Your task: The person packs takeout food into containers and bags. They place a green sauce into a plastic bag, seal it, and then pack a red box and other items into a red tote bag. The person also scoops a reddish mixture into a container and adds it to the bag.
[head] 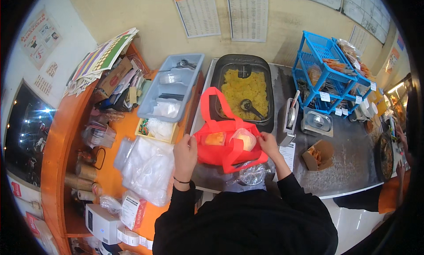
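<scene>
A red fabric carrier bag (212, 154) lies before me on the metal counter with its mouth spread. Inside it are a plastic tub with orange contents (215, 139) and a clear plastic tub with pale contents (247, 141). My left hand (185, 154) grips the bag's left edge. At the right edge, my right hand (269, 144) pinches the fabric. One handle loop stands up towards a dark pan of yellow rice (243, 89), which has a black ladle (251, 109) in it. A plastic-wrapped bowl (253, 174) sits just below the bag, partly covered by it.
To the left are a blue-grey divided tray (150, 111), plastic bags (145, 175) and a receipt printer (102, 223). On the right stand an open cardboard food box (326, 152), a lidded steel container (317, 122) and a blue tiered rack (318, 86). Another person's hand (400, 136) shows far right.
</scene>
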Motion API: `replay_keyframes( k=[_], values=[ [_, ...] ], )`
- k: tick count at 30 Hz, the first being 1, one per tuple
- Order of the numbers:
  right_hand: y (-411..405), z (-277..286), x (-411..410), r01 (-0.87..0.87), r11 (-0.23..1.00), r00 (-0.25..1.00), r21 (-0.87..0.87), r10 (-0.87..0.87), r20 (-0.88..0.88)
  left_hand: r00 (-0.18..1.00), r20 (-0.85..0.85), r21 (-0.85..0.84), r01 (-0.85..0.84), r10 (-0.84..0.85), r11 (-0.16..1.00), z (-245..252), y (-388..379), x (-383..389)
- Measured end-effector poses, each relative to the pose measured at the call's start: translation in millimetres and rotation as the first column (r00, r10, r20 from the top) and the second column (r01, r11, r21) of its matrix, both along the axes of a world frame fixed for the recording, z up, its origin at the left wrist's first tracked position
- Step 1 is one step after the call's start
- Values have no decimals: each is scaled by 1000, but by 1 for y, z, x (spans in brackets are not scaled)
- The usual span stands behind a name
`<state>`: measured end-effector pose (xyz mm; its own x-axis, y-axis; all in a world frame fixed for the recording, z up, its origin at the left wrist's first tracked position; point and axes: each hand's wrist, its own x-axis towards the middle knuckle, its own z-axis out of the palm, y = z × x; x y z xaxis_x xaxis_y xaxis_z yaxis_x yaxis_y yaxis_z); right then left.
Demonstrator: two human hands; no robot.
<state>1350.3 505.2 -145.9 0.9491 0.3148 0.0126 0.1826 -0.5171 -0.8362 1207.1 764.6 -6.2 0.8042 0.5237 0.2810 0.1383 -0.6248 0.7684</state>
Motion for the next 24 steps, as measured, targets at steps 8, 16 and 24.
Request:
replay_keyframes(
  k=[8, 16, 24],
  values=[
    [15, 159, -19, 145, 989, 930, 14, -141, 340, 995, -66, 189, 84, -72, 978, 62, 13, 8],
    [40, 230, -24, -566, 731, 662, -381, 679, 319, 520, -390, 107, 845, -759, 524, 73, 10, 36],
    [71, 109, 16, -500, 370, 562, -783, 826, 32, 619, -436, 386, 785, -654, 485, -43, 18, 67]
  ],
)
